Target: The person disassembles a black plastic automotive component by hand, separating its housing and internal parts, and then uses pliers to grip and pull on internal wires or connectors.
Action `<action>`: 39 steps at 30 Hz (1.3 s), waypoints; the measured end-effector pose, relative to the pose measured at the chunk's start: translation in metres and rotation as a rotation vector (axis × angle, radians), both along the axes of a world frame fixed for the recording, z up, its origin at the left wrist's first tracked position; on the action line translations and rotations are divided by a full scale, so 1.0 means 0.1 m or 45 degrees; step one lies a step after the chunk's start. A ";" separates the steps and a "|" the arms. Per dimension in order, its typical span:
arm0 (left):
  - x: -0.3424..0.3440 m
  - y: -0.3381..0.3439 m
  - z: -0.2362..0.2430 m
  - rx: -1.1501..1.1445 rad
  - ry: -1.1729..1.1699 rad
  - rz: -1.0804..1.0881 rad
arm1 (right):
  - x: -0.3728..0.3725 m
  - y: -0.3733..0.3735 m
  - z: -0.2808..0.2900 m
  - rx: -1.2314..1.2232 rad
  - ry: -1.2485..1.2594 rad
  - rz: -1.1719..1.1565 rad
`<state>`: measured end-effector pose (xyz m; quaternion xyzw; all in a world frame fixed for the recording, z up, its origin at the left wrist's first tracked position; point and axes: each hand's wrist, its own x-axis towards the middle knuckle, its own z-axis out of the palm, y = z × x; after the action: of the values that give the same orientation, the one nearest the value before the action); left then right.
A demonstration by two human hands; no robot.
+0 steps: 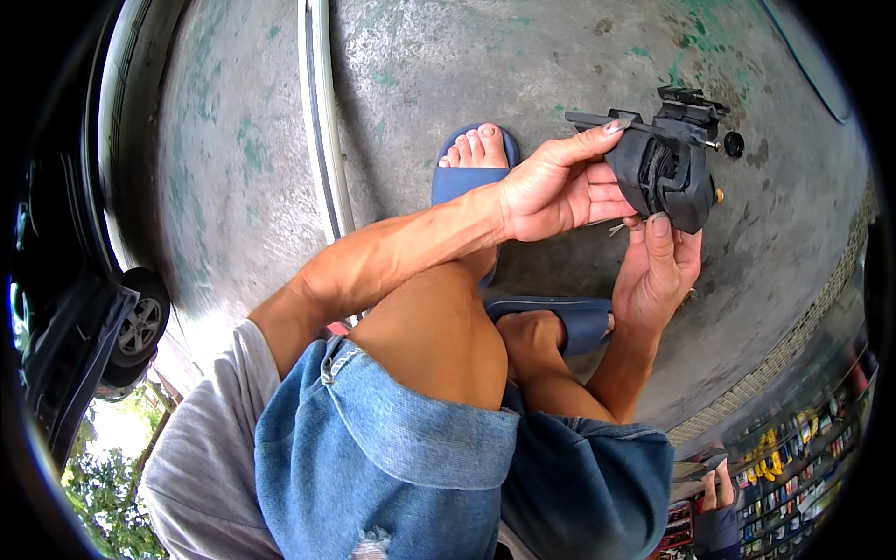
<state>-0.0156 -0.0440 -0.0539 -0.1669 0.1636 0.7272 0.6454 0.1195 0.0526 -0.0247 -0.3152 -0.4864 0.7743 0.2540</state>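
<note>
Right of the left sandal, I watched the left hand and right hand holding the black part; a loosened grip could let it fall.

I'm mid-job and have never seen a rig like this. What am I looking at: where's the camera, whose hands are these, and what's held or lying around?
There is no machine here, just a person's two bare hands. The single picture comes from a wide fisheye camera on that person's head, looking down, so straight edges bend near the rim.

The left hand and right hand hold a bulky black part between them. Just beyond are more black pieces and a small black ring; whether those pieces join the held part is unclear.

Below is a stained grey floor, with the wearer's blue sandals on it. A car wheel shows at left.
</note>
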 end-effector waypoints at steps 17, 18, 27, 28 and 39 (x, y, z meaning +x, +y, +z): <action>0.01 0.02 0.01 0.059 -0.032 0.016 | -0.10 -0.06 0.07 0.145 -0.088 -0.138; 0.01 0.02 0.02 0.050 -0.019 0.016 | -0.10 -0.06 0.08 0.180 -0.115 -0.146; 0.00 0.01 0.04 0.002 0.009 0.002 | -0.10 -0.01 0.13 0.134 -0.189 -0.110; 0.01 0.02 0.04 -0.016 0.017 -0.009 | -0.09 0.00 0.14 0.107 -0.202 -0.099; 0.02 0.03 -0.01 -0.078 0.034 -0.006 | -0.09 0.04 0.12 0.013 -0.257 -0.077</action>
<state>-0.0139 -0.0413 -0.0553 -0.1764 0.1949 0.7226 0.6394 0.1106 0.0570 -0.0123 -0.4048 -0.5037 0.7281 0.2288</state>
